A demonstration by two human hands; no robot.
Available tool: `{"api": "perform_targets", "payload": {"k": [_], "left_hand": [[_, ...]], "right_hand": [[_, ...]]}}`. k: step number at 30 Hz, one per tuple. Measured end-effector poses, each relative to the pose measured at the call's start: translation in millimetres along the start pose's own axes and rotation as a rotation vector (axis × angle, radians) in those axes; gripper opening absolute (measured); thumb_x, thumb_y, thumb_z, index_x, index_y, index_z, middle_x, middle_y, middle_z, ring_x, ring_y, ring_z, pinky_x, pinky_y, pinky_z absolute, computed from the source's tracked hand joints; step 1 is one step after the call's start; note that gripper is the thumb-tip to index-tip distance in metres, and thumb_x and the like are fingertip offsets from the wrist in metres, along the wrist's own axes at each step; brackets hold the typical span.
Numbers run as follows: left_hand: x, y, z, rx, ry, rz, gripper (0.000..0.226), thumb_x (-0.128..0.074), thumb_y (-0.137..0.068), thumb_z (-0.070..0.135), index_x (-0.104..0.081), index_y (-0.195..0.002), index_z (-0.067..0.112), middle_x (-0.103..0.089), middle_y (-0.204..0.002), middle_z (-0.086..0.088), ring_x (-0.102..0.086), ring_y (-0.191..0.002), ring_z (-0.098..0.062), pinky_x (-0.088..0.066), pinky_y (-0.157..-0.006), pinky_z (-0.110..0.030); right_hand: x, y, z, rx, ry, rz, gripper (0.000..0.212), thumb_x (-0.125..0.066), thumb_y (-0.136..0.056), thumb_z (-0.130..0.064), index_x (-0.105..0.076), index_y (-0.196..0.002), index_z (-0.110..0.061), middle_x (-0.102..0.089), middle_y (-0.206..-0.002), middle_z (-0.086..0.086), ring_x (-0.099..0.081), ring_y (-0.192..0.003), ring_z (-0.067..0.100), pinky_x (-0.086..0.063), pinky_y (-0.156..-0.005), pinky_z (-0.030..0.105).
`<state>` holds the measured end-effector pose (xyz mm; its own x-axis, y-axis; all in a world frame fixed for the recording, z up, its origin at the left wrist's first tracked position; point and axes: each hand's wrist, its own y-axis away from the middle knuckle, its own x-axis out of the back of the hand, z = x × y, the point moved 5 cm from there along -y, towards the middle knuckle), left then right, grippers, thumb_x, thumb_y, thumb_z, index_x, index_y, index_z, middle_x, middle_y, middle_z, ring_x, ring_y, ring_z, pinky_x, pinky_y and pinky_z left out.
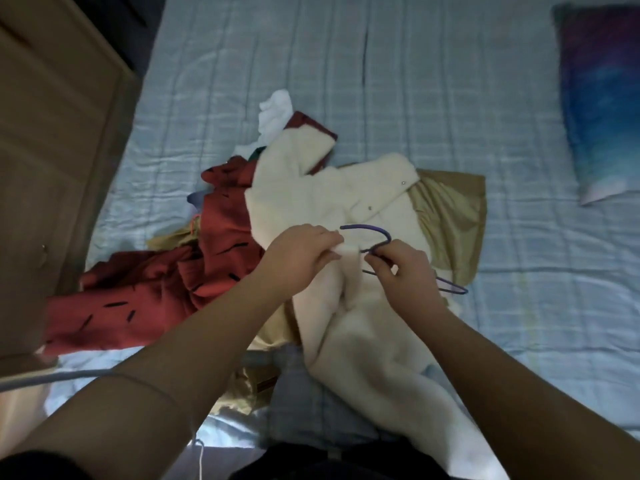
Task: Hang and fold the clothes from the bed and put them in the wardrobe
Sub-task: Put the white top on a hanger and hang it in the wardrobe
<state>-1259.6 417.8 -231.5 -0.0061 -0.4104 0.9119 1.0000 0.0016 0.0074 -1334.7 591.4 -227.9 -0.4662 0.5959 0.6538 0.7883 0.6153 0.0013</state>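
Note:
A cream fleece jacket (346, 202) with snap buttons lies spread over the clothes pile in the middle of the bed. My left hand (298, 258) grips a bunched fold of its fleece near the collar. My right hand (403, 271) holds a purple wire hanger (377, 237) by its neck, just right of that fold. The hook curls up over the jacket, and one hanger arm sticks out to the right past my wrist. The rest of the hanger is hidden by my hand and the fleece.
A red garment with black dashes (156, 292) lies left of the jacket, a tan garment (450, 216) under its right side, a white item (275, 112) behind. The light blue bedspread (381, 81) stretches beyond. A galaxy-print pillow (602, 98) lies far right, wooden furniture (52, 133) on the left.

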Motion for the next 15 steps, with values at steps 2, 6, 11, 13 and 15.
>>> {"api": "perform_targets", "payload": {"k": [2,6,11,13,15], "left_hand": [[28.3,-4.4,9.7,0.012,-0.009,0.038,0.04,-0.042,-0.094,0.046,-0.065,-0.11,0.017,-0.068,-0.096,-0.005,-0.063,-0.085,-0.031,-0.05,-0.075,-0.045],[97.7,-16.0,33.4,0.021,0.028,0.152,0.04,-0.041,-0.094,0.047,-0.063,-0.111,0.018,-0.067,-0.098,-0.002,-0.062,-0.091,-0.026,-0.05,-0.076,-0.041],[169.3,-24.1,57.3,0.039,0.098,0.211,0.03,-0.039,-0.099,0.046,-0.053,-0.105,0.019,-0.057,-0.09,0.005,-0.055,-0.081,-0.016,-0.043,-0.068,-0.036],[182.8,-24.9,58.8,0.052,0.134,0.226,0.024,-0.043,-0.102,0.042,-0.05,-0.105,0.019,-0.05,-0.082,0.009,-0.048,-0.073,-0.012,-0.033,-0.062,-0.032],[185.3,-23.8,56.5,0.046,0.145,0.219,0.022,-0.044,-0.103,0.04,-0.049,-0.104,0.019,-0.049,-0.079,0.008,-0.048,-0.07,-0.011,-0.03,-0.061,-0.03]], "right_hand": [[23.1,-3.8,-24.4,0.037,-0.028,0.049,0.014,-0.059,-0.088,-0.034,-0.067,-0.081,-0.023,-0.059,-0.072,-0.011,-0.056,-0.071,0.011,-0.048,-0.07,0.042],[73.7,-27.5,-80.0,0.105,0.044,0.135,0.017,-0.06,-0.09,-0.032,-0.065,-0.078,-0.023,-0.058,-0.07,-0.008,-0.053,-0.07,0.012,-0.045,-0.069,0.04],[139.5,-30.1,-151.4,0.276,0.12,0.437,0.019,-0.06,-0.085,-0.011,-0.069,-0.1,-0.017,-0.058,-0.101,-0.004,-0.052,-0.1,0.012,-0.04,-0.091,0.027],[154.2,-11.6,-161.1,0.278,0.045,0.564,0.029,-0.055,-0.08,0.001,-0.065,-0.101,-0.015,-0.052,-0.108,-0.006,-0.049,-0.107,0.012,-0.036,-0.097,0.022],[152.0,8.8,-150.3,0.232,-0.032,0.606,0.03,-0.05,-0.075,0.007,-0.061,-0.091,-0.017,-0.054,-0.098,-0.006,-0.053,-0.098,0.012,-0.04,-0.089,0.023]]}}
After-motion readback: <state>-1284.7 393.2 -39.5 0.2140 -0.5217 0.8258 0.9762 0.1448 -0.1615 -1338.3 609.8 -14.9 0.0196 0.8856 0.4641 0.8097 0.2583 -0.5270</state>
